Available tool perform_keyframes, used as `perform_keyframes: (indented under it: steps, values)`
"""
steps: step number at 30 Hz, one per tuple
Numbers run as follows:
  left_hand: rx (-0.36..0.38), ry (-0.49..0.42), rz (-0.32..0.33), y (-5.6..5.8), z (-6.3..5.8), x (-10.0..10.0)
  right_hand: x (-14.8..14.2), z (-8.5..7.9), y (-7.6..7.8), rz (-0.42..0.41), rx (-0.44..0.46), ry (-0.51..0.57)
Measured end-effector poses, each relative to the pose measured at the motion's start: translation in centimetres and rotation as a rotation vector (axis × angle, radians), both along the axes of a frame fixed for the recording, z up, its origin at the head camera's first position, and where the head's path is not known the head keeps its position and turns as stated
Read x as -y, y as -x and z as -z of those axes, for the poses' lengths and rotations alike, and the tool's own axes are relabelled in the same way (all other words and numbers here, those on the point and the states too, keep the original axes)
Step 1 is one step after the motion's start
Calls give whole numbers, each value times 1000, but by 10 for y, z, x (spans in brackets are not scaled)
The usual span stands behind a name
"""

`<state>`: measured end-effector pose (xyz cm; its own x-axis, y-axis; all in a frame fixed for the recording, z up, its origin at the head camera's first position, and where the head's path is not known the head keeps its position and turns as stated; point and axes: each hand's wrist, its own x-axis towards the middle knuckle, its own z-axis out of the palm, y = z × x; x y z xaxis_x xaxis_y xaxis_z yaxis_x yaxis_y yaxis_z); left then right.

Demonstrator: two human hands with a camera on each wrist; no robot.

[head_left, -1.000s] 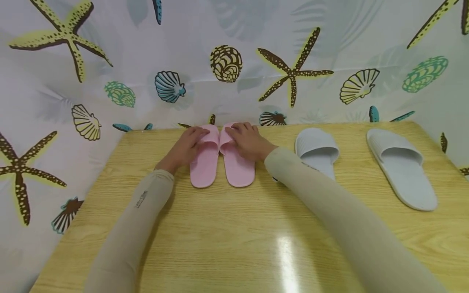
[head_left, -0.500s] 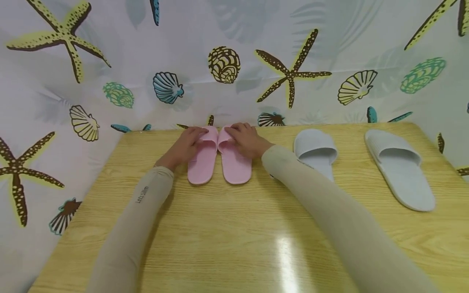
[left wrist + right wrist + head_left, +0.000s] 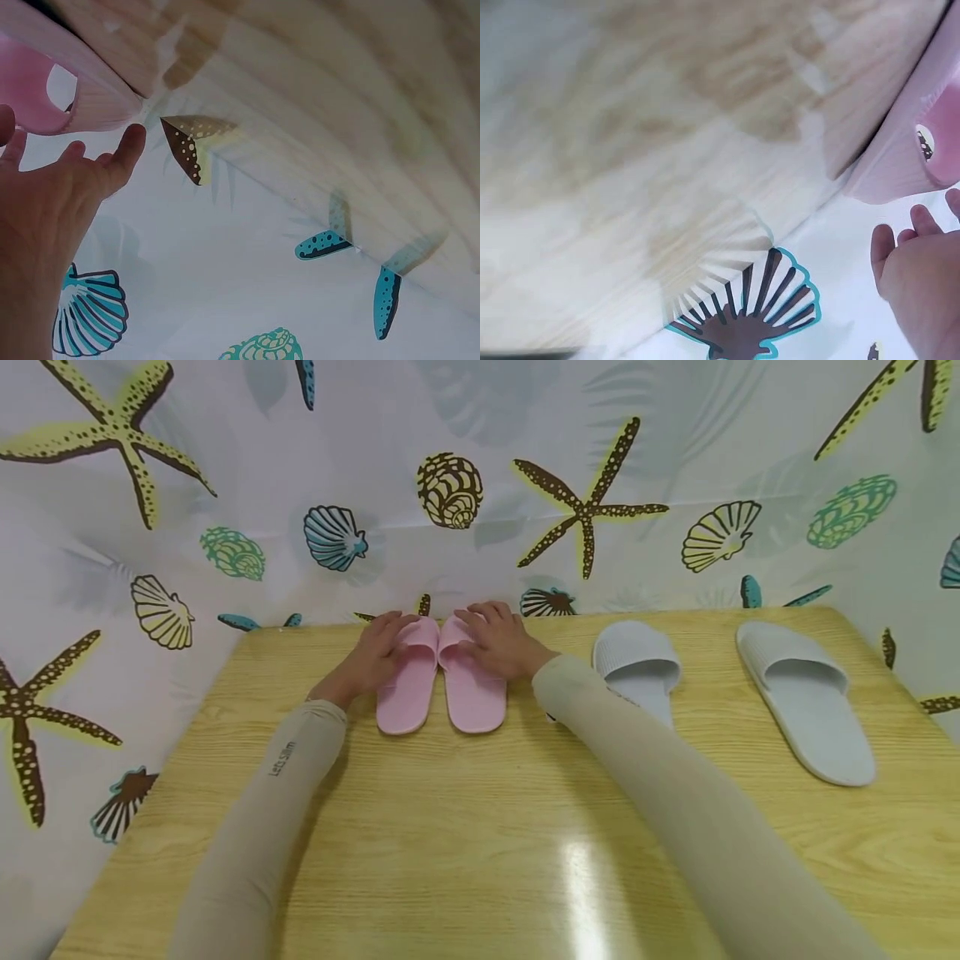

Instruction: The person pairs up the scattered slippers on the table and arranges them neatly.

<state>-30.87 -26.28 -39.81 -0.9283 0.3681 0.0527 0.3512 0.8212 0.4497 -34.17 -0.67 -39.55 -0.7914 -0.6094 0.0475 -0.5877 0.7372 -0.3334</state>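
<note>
Two pink slippers lie side by side on the wooden table, toes at the patterned backdrop. My left hand (image 3: 371, 653) is over the outer side of the left pink slipper (image 3: 405, 703), its fingers loosely spread by the strap. Over the strap of the right pink slipper (image 3: 477, 703) lies my right hand (image 3: 497, 642), fingers relaxed and apart. In the left wrist view, the fingertips of the left hand (image 3: 56, 195) are close to the slipper's toe (image 3: 101, 105). The right wrist view has the right hand (image 3: 926, 266) just off the other toe (image 3: 889, 169).
To the right on the wooden table (image 3: 450, 827) sit two white slippers. The nearer white slipper (image 3: 636, 643) is partly hidden by my right sleeve (image 3: 622, 727); the farther white slipper (image 3: 813, 702) lies angled. A backdrop (image 3: 480, 560) printed with shells and starfish rises behind the table.
The pink slippers have shifted slightly toward the backdrop. Both hands have loosened and lifted a little, with fingers spreading off the straps. The view has drifted slightly.
</note>
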Motion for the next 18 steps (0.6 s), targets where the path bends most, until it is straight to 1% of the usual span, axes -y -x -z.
perform_keyframes:
  steps: [4, 7, 9, 11, 13, 16, 18]
  values:
    - [-58, 42, -65, -6, -3, 1, -5, -5, -10, 17, -8, 40]
    - [-57, 70, -138, -13, -4, 4, -9, -6, -19, 13, -34, 25]
    - [-59, 69, -168, -20, -5, 6, -12, -5, -25, 8, -51, -1]
    - [-70, 38, -187, -28, -5, 7, -15, -4, -33, 15, -43, -18]
    - [-95, 1, -193, -38, -6, 7, -18, -4, -43, 20, -32, -29]
    - [-128, -61, -194, -54, -8, 4, -25, -5, -59, 20, -25, -28]
    - [-123, -90, -185, -65, -10, 1, -29, -7, -70, 19, -38, -34]
